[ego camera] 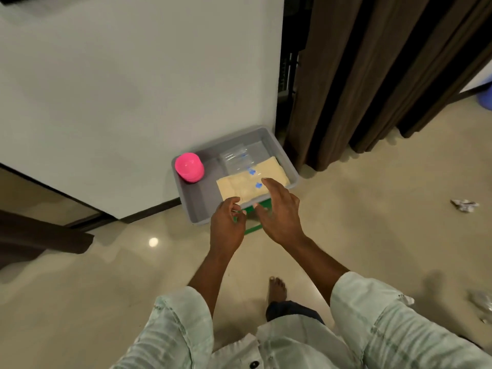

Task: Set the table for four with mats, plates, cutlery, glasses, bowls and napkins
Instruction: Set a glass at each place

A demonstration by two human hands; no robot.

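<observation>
hands over the grey tray

grey tray [198, 206] sat on the shiny floor [133, 275], next to a white wall [133, 89] and brown curtains [359, 75]. a stack of pink bowls [189, 167] stood upside down in its left corner. clear plastic cups [238, 158] lay at the back. cream napkins [250, 182] lay flat in the tray. the left hand [227, 225] had its fingers curled, pinching something thin and green. the right hand [279, 211] was spread wide and held nothing, hanging just above the napkins. something green [253, 229] showed under the hands; i could not tell what it was.
</observation>
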